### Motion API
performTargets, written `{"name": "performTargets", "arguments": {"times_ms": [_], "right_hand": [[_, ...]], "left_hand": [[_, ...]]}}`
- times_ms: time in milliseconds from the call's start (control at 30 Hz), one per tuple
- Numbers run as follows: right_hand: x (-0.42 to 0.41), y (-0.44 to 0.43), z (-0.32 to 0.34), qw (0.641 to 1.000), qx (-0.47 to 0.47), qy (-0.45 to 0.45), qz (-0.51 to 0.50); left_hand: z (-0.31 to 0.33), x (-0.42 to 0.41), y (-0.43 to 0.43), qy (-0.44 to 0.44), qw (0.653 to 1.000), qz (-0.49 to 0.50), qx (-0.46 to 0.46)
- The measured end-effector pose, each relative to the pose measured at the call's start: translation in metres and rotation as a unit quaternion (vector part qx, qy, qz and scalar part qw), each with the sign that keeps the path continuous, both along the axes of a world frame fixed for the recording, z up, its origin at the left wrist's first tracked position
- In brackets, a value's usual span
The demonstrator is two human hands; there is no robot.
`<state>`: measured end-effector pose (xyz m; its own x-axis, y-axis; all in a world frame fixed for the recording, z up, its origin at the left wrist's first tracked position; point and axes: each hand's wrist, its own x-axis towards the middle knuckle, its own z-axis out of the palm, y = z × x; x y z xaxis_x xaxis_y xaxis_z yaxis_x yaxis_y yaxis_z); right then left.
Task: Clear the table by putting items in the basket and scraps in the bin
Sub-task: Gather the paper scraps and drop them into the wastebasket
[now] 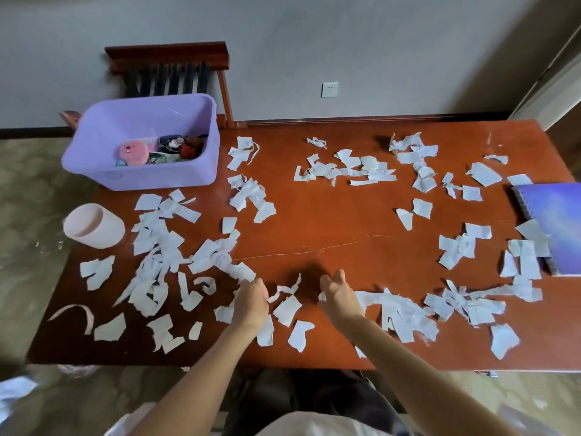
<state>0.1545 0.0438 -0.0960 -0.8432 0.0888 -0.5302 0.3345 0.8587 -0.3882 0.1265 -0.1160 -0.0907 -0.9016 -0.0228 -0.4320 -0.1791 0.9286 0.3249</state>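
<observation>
The left hand (251, 302) hangs palm-down over the near middle of the tabletop (314, 209), its fingers curled under onto the near end of a trail of paper scraps (217, 256). Whether it pinches a piece or only touches is hidden by the back of the hand. The right hand (341, 298) is just beside it, fingers loosely extended and pointing away from the body, apparently holding nothing. A few loose scraps (287, 309) lie between the two wrists.

The trail under the left hand's fingers runs away and to the left, thickening into the densest heap, with its long axis pointing at a pale pink tub (103, 234) tilted at the left edge. That tub is probably the bin, and the left hand is clearly the nearer one to it.

To the right of the right hand, a second band of scraps (405, 313) lies along the near edge, its long axis running sideways. Farther right a purple notebook (562, 221) lies with scraps over its near corner, not yet moved. The purple basket (141, 176) is far left beyond the tub, already holding small items.
</observation>
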Motion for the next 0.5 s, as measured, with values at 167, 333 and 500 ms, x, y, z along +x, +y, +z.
{"name": "performTargets", "arguments": {"times_ms": [167, 333, 500], "right_hand": [[0.001, -0.009, -0.005, 0.993, -0.035, 0.098, -0.050], [0.013, -0.027, -0.002, 0.983, -0.085, 0.160, 0.020], [0.019, -0.044, 0.004, 0.997, -0.074, 0.015, 0.034]], "left_hand": [[0.007, 0.006, -0.027, 0.069, 0.997, 0.023, 0.040], [0.006, 0.022, -0.045, 0.016, 0.995, -0.045, 0.082], [-0.002, 0.033, -0.046, -0.090, 0.986, -0.118, 0.071]]}}
